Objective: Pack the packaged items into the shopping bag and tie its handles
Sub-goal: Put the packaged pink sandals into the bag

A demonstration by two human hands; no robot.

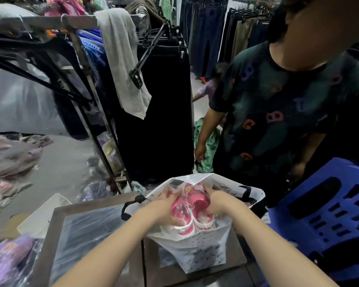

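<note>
A white shopping bag (203, 249) with small dark print and black handles (131, 204) stands open on a dark glass-topped counter (87, 230). In its mouth lies a pair of pink shoes in clear plastic wrap (192, 208). My left hand (166, 206) grips the wrapped shoes on their left side. My right hand (216, 200) grips them on the right. Both hands reach inside the bag's opening. The lower part of the bag's inside is hidden.
A person in a dark patterned shirt (278, 112) stands just beyond the bag. A blue plastic stool (330, 216) is at the right. A clothes rack (104, 83) with hangers and a grey towel rises at the left. Wrapped garments (6, 262) lie at the lower left.
</note>
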